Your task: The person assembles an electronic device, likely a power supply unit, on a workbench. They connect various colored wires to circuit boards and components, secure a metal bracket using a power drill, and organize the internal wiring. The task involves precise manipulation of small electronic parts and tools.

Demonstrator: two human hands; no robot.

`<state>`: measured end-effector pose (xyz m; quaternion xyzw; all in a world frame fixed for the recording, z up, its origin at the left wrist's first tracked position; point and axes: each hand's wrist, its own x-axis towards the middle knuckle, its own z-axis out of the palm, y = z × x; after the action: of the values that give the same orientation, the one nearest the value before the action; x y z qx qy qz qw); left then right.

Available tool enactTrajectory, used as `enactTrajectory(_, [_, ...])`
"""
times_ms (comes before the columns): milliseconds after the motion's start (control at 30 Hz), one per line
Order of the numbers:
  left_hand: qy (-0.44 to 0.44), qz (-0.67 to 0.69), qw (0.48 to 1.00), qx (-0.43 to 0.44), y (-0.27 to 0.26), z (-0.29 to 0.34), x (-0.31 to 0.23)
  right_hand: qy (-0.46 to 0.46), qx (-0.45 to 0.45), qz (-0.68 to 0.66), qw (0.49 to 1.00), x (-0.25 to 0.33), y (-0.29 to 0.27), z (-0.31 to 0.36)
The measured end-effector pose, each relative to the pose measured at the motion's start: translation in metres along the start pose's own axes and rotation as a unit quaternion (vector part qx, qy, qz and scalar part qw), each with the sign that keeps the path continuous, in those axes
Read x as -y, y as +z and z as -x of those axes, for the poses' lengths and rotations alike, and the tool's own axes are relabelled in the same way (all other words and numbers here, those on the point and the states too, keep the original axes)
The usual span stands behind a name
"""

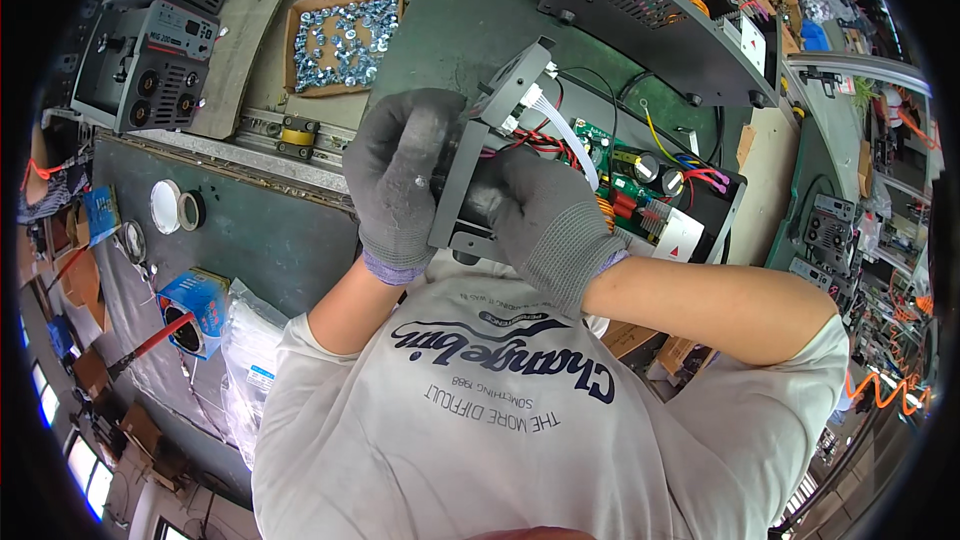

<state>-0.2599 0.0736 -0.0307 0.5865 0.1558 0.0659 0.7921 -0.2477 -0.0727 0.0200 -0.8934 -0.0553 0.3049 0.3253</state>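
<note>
Both my hands wear grey knit gloves. They work at a dark grey front panel point(460, 180), tilted up at the near left end of an opened machine housing. Against the panel's outer face, my left hand point(403, 165) has its fingers curled in; what they pinch is hidden. My right hand point(545, 210) reaches behind the panel and is closed at its inner face, with the fingertips mostly hidden. A white connector with a ribbon of wires point(560, 125) runs from the panel to a green circuit board point(622, 162). Red wires pass between the panel and the housing.
Another grey machine housing point(650, 25) stands at the far right with exposed wiring. A cardboard tray of small metal fasteners point(345, 38) lies at the far left. Finished-looking machines point(150, 65) stand beyond it. A tape roll point(191, 210) and a blue box point(192, 310) are at left.
</note>
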Motion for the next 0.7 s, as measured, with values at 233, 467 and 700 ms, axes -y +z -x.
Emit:
enactTrajectory(233, [0.003,0.000,1.000,0.029,-0.004,0.002,0.004,0.015,0.087,-0.176,0.980,-0.007,-0.002,0.002])
enactTrajectory(467, [0.005,0.007,1.000,0.024,0.000,0.002,0.004,0.035,0.025,-0.112,0.993,0.004,-0.007,0.004])
enactTrajectory(700, [0.006,-0.002,1.000,0.028,0.000,0.004,0.004,-0.037,0.012,-0.051,0.998,-0.008,-0.003,0.004])
